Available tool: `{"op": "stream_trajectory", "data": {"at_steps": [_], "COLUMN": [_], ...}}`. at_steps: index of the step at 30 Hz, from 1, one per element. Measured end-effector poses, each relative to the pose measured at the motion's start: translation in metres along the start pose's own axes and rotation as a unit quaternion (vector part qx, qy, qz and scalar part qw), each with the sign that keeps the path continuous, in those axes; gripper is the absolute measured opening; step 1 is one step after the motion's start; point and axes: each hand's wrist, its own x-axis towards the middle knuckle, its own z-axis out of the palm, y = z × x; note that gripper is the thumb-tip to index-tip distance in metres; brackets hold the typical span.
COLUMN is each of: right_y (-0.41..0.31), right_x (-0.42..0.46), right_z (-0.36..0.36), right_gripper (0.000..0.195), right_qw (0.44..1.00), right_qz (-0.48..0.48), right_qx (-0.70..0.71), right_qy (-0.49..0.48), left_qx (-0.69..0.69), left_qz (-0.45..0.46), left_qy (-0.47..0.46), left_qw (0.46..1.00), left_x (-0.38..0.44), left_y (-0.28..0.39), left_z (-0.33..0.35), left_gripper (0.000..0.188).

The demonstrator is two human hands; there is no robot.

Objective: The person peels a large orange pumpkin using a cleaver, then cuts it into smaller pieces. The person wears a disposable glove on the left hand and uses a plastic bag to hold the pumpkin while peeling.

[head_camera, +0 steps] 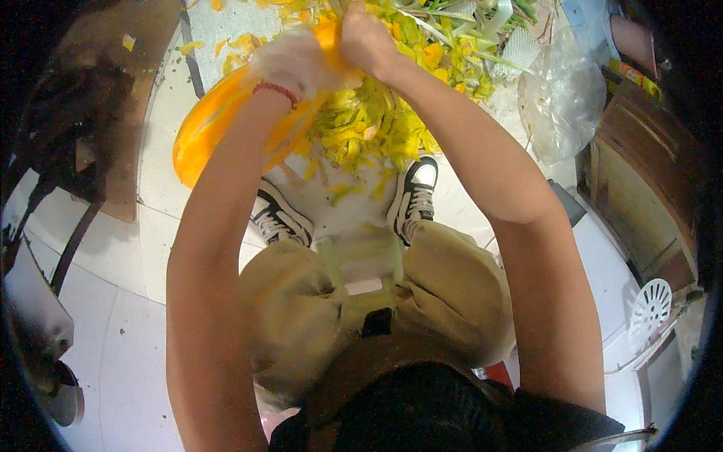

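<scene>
A long, ribbed orange fruit or vegetable, perhaps a pumpkin (214, 127), lies slanted under my left forearm, its narrow end rising toward both hands. My left hand (294, 59), blurred and with a red cord at the wrist, is on its upper part. Closed at the narrow tip is my right hand (367, 39); something slim and dull-coloured shows just above it, too unclear to name. Beneath both hands spreads a heap of yellow-green peelings or petals (373, 121) on the floor. Whether my left hand also holds a tool is hidden by blur.
My sneakers (417, 192) stand beside the heap. At the upper right lie green stems (477, 17), white foam netting (518, 50) and a clear plastic bag (565, 99). A brown wooden cabinet (649, 152) stands right, a white slotted plastic piece (652, 305) below it. Brown board (127, 113) is at left.
</scene>
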Motion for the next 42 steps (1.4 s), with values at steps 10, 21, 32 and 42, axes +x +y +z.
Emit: {"op": "stream_trajectory", "data": {"at_steps": [10, 21, 32, 42], "right_y": [0.003, 0.024, -0.022, 0.003], "right_x": [-0.021, 0.045, -0.006, -0.162], "right_z": [0.008, 0.035, -0.107, -0.092], "right_gripper": [0.021, 0.015, 0.028, 0.027], "right_qw": [0.985, 0.935, 0.976, 0.998], "right_qz": [-0.034, -0.326, -0.065, -0.004], "right_qx": [0.125, -0.138, 0.050, 0.043], "right_qy": [0.117, -0.005, -0.200, -0.048], "left_qx": [0.044, 0.047, 0.134, 0.079], "left_qz": [0.019, 0.036, 0.031, 0.026], "left_qy": [0.117, 0.098, 0.084, 0.110], "left_qw": [0.992, 0.993, 0.987, 0.990], "left_x": [-0.011, 0.002, -0.015, -0.020], "left_y": [0.013, 0.013, 0.005, 0.026], "left_z": [0.024, 0.039, 0.031, -0.003], "left_gripper": [0.046, 0.055, 0.054, 0.067]}}
